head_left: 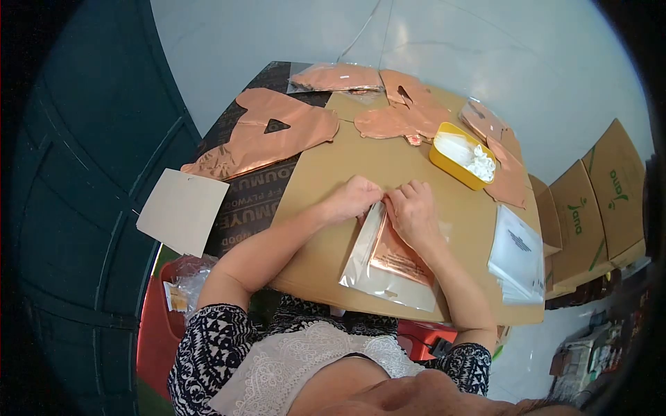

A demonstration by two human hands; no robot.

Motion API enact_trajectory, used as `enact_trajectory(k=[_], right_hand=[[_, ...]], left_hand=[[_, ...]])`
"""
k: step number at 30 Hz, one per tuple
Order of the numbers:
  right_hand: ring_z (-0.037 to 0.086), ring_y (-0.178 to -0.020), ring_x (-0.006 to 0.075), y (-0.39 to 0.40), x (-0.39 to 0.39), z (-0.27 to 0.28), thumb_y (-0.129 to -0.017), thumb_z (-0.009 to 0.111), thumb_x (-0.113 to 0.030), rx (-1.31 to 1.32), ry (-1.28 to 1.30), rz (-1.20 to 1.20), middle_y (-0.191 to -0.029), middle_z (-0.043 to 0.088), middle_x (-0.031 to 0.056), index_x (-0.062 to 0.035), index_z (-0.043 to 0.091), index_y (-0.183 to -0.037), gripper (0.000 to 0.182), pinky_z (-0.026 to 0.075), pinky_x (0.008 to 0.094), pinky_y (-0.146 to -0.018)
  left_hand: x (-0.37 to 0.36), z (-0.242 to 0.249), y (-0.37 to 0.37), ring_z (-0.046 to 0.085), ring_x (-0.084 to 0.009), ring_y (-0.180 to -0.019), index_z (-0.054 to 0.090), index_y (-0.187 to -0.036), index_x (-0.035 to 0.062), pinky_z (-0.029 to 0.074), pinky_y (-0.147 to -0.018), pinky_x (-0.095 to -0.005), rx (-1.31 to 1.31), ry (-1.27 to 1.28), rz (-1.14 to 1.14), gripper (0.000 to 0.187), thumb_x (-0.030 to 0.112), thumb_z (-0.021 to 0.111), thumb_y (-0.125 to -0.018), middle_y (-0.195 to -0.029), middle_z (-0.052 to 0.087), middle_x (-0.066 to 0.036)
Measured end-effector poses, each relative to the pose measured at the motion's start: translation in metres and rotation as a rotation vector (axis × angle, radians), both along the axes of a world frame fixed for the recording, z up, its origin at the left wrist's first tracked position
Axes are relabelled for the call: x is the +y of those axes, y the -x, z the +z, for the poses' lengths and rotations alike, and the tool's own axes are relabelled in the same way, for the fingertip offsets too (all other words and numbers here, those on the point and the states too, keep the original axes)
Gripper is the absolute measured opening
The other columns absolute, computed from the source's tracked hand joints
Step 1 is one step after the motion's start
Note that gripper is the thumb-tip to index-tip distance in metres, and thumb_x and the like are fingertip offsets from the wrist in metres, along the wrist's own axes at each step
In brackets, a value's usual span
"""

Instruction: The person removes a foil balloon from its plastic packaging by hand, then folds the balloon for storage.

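On the cardboard sheet in front of me lies a clear plastic bag (352, 267) with a flat, folded copper-coloured foil piece (399, 258) and a pale card inside. Both hands meet at the bag's far end. My left hand (355, 198) is closed in a pinch on that edge. Beside it, my right hand (414, 213) also pinches the edge, its fingers curled and its wrist lying over the bag's right side. The fingertips partly hide what they grip. Further off, flat copper foil balloons (295, 135) are spread out.
A yellow tub (466, 182) of white ribbon stands at the back right. Stacked clear bags (517, 249) lie near the right edge. A blank card (182, 208) overhangs the left edge, above a red chair (156, 312). Cardboard boxes (579, 208) stand at right.
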State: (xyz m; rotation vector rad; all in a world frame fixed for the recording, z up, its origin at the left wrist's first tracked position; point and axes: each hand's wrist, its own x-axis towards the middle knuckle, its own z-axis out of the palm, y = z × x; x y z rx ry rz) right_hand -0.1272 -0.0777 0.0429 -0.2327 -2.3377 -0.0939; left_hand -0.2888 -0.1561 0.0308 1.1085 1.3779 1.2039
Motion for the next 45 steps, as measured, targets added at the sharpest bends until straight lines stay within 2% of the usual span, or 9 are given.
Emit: enact_trajectory(k=[4, 10, 16, 22, 28, 37, 45], right_hand=[[0.055, -0.073, 0.026, -0.0012, -0.0001, -0.0028, -0.07, 0.062, -0.009, -0.02, -0.064, -0.01, -0.071, 0.057, 0.0109, -0.0041, 0.06, -0.071, 0.006, 0.042, 0.0373, -0.068], [0.055, -0.075, 0.0246, -0.0028, -0.005, 0.0014, -0.071, 0.06, -0.01, -0.056, -0.1, -0.034, -0.071, 0.055, 0.0095, -0.006, 0.058, -0.072, 0.005, 0.042, 0.0362, -0.067], [0.054, -0.072, 0.026, -0.0022, -0.0004, 0.0021, -0.071, 0.064, -0.007, 0.002, 0.035, 0.005, -0.071, 0.055, 0.0099, -0.006, 0.058, -0.073, 0.006, 0.043, 0.0381, -0.065], [0.057, -0.072, 0.0283, -0.0043, 0.0012, 0.0032, -0.073, 0.066, -0.007, 0.006, 0.148, 0.013, -0.07, 0.059, 0.0119, -0.0035, 0.06, -0.071, 0.007, 0.045, 0.0394, -0.067], [0.058, -0.073, 0.0283, -0.0055, -0.0022, 0.0051, -0.075, 0.067, -0.008, -0.009, 0.095, 0.048, -0.07, 0.061, 0.0124, -0.0029, 0.062, -0.07, 0.008, 0.045, 0.0394, -0.069], [0.057, -0.074, 0.0271, -0.0059, -0.0026, 0.0005, -0.071, 0.06, -0.008, -0.079, 0.009, -0.017, -0.072, 0.059, 0.0114, -0.003, 0.061, -0.072, 0.005, 0.045, 0.037, -0.069], [0.057, -0.075, 0.0271, -0.0045, -0.0043, 0.0038, -0.072, 0.062, -0.008, -0.07, 0.045, -0.01, -0.073, 0.059, 0.0114, -0.0041, 0.062, -0.075, 0.005, 0.046, 0.0374, -0.069]], left_hand=[[-0.0017, 0.002, -0.0024, 0.05, -0.0041, -0.053, 0.067, -0.079, 0.0064, 0.041, -0.047, -0.021, 0.048, 0.012, -0.023, 0.023, 0.015, 0.054, -0.095, -0.066, 0.058, 0.004], [-0.0018, -0.0008, -0.0016, 0.05, -0.0037, -0.057, 0.068, -0.082, 0.0073, 0.042, -0.052, -0.021, 0.041, 0.031, -0.093, 0.019, 0.013, 0.054, -0.094, -0.07, 0.059, 0.005], [-0.0047, 0.0054, -0.0064, 0.05, -0.0039, -0.06, 0.067, -0.084, 0.0063, 0.042, -0.055, -0.0218, 0.037, 0.062, -0.091, 0.017, 0.011, 0.054, -0.093, -0.07, 0.059, 0.004], [-0.0056, 0.0045, -0.005, 0.049, -0.005, -0.058, 0.07, -0.09, 0.005, 0.041, -0.053, -0.0221, 0.026, 0.065, -0.072, 0.018, 0.01, 0.054, -0.092, -0.068, 0.058, 0.004], [-0.0012, -0.0041, 0.0002, 0.048, -0.0046, -0.057, 0.071, -0.09, 0.0053, 0.04, -0.052, -0.0221, 0.028, 0.024, -0.085, 0.019, 0.009, 0.053, -0.092, -0.068, 0.057, 0.004], [-0.0049, 0.0037, -0.0061, 0.048, -0.0044, -0.056, 0.072, -0.093, 0.005, 0.041, -0.052, -0.021, 0.051, 0.035, -0.081, 0.02, 0.011, 0.053, -0.092, -0.07, 0.059, 0.004], [-0.0041, -0.0005, -0.0045, 0.049, -0.0045, -0.057, 0.072, -0.095, 0.0047, 0.041, -0.051, -0.021, 0.064, 0.047, -0.07, 0.021, 0.008, 0.052, -0.091, -0.07, 0.059, 0.004]])
